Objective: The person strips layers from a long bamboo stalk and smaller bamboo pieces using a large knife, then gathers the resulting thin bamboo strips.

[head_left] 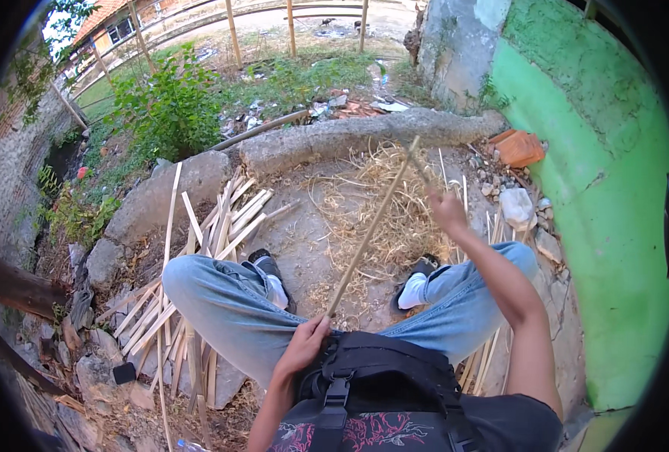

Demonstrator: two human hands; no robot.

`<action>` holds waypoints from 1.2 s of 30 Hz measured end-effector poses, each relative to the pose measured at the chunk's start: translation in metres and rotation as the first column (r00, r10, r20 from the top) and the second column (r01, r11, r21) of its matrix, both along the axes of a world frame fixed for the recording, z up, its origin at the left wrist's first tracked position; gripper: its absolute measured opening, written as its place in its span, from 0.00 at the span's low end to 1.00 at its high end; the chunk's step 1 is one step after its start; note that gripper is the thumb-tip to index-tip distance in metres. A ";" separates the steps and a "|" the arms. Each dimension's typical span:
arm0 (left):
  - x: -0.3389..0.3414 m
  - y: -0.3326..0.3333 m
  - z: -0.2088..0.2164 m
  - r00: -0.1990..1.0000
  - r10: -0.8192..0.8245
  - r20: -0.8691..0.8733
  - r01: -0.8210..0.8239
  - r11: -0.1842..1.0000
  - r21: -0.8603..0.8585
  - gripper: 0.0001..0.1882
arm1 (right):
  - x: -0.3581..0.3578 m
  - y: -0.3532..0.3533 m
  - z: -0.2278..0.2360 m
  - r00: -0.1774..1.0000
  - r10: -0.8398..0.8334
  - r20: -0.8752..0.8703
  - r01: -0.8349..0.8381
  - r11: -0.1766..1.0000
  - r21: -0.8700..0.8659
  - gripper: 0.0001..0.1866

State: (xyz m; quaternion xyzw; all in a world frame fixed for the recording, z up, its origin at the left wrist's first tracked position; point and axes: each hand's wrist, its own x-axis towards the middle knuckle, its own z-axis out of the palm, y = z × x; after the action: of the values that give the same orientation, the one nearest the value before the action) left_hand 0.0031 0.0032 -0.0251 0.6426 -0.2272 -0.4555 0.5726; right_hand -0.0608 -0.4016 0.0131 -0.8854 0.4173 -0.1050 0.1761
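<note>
You sit with your knees spread over the ground [308, 237], and the long stick [370, 235] slants up and away between them, its near end at your lap, its far end in the air short of the low concrete curb [342, 138] at the ground's far edge. Your left hand [306, 344] is closed round the near end, thumb along it, probably because an anchor close to your body steadies the whole length. Your right hand [447, 213] reaches out with curled fingers, apparently holding a slim tool [422, 170] that meets or passes close by the stick's far end; whether they touch, you cannot tell from here. The spread knees seem to leave room for that outstretched arm.

The stick is straight, narrow and dull tan, perhaps bamboo. Beneath its far half lie curly shavings [394, 203], pale, thin and springy-looking, heaped between your feet and the curb. Toward the ground's left edge, flat, pale strips [232, 218] lie crisscrossed, likely put there to keep them within reach. Along the right edge, by the smooth green wall [575, 226], sit a rough orange brick piece [518, 148] and a whitish lump [517, 209].
</note>
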 end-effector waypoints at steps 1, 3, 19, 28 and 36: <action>0.004 -0.001 0.004 0.992 0.053 -0.113 -0.055 0.998 -0.018 0.14 | 0.004 0.006 -0.001 0.998 0.068 0.019 -0.067 0.996 -0.060 0.44; 0.002 -0.003 0.001 0.967 0.103 -0.232 -0.112 0.993 -0.025 0.14 | -0.003 0.025 0.001 0.970 0.242 0.013 -0.239 0.963 -0.125 0.43; 0.001 0.008 0.025 0.897 -0.021 -0.443 -0.005 0.998 -0.056 0.15 | 0.002 -0.091 -0.017 0.935 -0.335 0.120 0.330 0.942 0.064 0.47; 0.004 0.000 0.010 0.954 -0.009 -0.301 -0.011 0.998 -0.063 0.20 | -0.019 0.045 0.006 0.908 -0.073 0.411 -0.081 0.934 0.347 0.39; 0.000 -0.012 0.011 0.995 -0.011 -0.098 0.008 1.000 -0.022 0.22 | -0.052 0.193 0.018 0.866 0.487 0.117 -0.499 0.822 0.273 0.33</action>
State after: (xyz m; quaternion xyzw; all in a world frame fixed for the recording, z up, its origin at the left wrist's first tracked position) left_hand 0.0035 -0.0091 -0.0142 0.6121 -0.2066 -0.4868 0.5879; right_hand -0.1128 -0.2082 0.0311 -0.9243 0.1813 -0.0111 0.3358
